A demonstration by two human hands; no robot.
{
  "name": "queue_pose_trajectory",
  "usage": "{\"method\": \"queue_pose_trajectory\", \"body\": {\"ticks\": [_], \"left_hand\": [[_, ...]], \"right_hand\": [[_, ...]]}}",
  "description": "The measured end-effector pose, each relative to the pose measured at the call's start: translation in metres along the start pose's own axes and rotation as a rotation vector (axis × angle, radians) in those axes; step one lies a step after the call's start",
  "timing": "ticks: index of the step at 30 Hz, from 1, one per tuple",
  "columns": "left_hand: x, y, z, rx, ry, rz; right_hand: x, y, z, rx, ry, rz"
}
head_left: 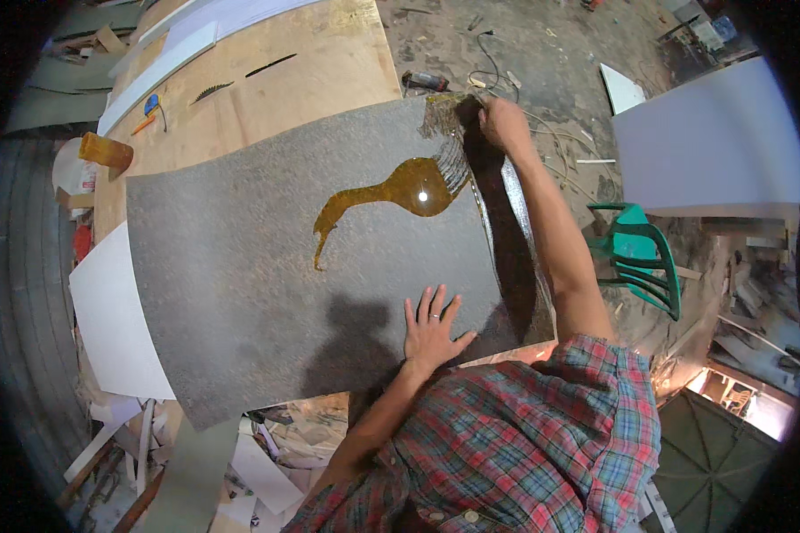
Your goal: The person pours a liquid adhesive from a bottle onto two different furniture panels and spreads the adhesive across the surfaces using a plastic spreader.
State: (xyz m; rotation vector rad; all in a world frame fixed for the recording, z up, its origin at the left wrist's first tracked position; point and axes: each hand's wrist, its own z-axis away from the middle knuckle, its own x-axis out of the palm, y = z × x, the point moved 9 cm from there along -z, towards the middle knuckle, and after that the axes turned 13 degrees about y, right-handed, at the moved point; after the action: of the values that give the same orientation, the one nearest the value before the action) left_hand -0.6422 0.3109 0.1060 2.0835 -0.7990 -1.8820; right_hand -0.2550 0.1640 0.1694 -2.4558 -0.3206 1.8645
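A large grey sheet (240, 266) lies across a wooden table, its surface mottled. On it sits an amber glue puddle (415, 188) with a curved tail trailing left. Thin, streaked glue reaches the far right corner, and a dark, glossy band (498, 204) runs down the right edge. My left hand (430, 332) rests flat on the sheet near its front edge, fingers spread, a ring on one finger. At the far right corner, my right hand (504, 124) is closed beside the glue streaks. What it grips is hidden by the fingers.
The wooden table (329, 84) carries an amber cup (107, 151), a blue tape measure (151, 105) and a serrated blade (212, 92). A power tool (425, 81) and cords lie beyond. To the right are a green chair (640, 253) and a white panel (707, 147). Scraps litter the floor.
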Motion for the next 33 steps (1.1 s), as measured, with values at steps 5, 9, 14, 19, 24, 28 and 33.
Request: {"method": "queue_pose_trajectory", "body": {"ticks": [5, 9, 14, 19, 24, 28, 33], "left_hand": [[-0.001, 0.0, 0.0, 0.005, 0.008, -0.02], [0.0, 0.0, 0.001, 0.011, -0.012, -0.028], [-0.001, 0.0, 0.0, 0.009, -0.012, -0.033], [0.006, -0.001, 0.003, -0.006, -0.042, -0.03], [0.006, -0.001, 0.004, -0.001, -0.013, -0.045], [0.007, -0.002, 0.002, -0.005, -0.06, -0.052], [0.002, -0.002, 0.003, -0.008, -0.047, -0.049]], "right_hand": [[0.027, -0.002, -0.046, 0.153, -0.039, 0.011], [0.052, -0.073, -0.033, 0.022, -0.059, -0.002], [0.025, -0.074, 0.006, -0.058, 0.105, 0.028], [0.013, -0.021, -0.005, -0.005, 0.137, 0.184], [0.035, -0.051, -0.018, -0.087, -0.039, -0.018], [0.024, -0.04, -0.026, 0.059, -0.095, -0.039], [0.02, -0.05, -0.04, -0.09, -0.166, 0.016]]}}
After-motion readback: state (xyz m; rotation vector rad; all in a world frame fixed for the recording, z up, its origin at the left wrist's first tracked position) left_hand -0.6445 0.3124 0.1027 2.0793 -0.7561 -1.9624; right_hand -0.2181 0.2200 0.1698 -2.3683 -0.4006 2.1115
